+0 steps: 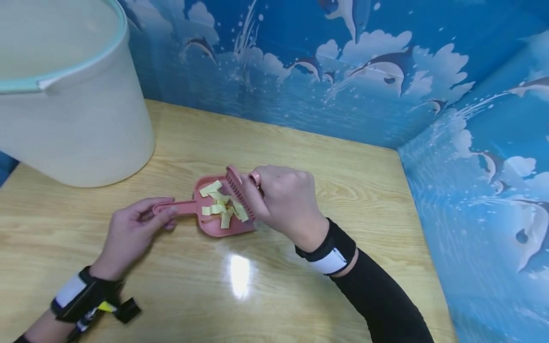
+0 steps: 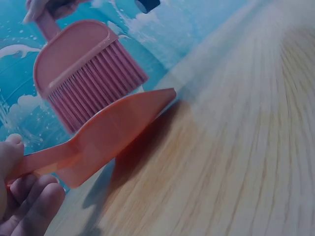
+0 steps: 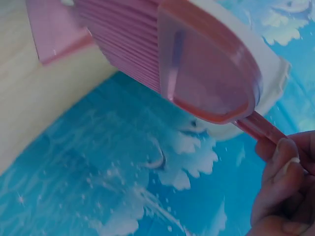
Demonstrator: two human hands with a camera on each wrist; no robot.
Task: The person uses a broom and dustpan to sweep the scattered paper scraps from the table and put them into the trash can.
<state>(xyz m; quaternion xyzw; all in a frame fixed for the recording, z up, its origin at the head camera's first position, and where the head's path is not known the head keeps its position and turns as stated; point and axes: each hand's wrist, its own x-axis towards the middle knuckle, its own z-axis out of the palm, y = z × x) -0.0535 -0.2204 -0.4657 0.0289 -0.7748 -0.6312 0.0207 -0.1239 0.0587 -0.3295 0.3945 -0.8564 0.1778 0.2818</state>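
A small pink dustpan (image 1: 207, 230) lies near the middle of the wooden table, holding several pale yellow paper strips (image 1: 225, 220). My left hand (image 1: 135, 228) pinches its handle between thumb and fingers, as the left wrist view shows with the dustpan (image 2: 120, 125) seen from the side. My right hand (image 1: 285, 200) grips the handle of a pink hand brush (image 1: 233, 178). In the left wrist view the brush (image 2: 74, 54) has its bristles down over the pan. The right wrist view shows the brush (image 3: 211, 73) with fingers (image 3: 283, 172) curled round its handle.
A large white bucket (image 1: 94, 128) with a light teal rim stands at the back left of the table (image 1: 343, 190). Blue dolphin-printed sheeting (image 1: 274, 71) rises behind the table and along its right side.
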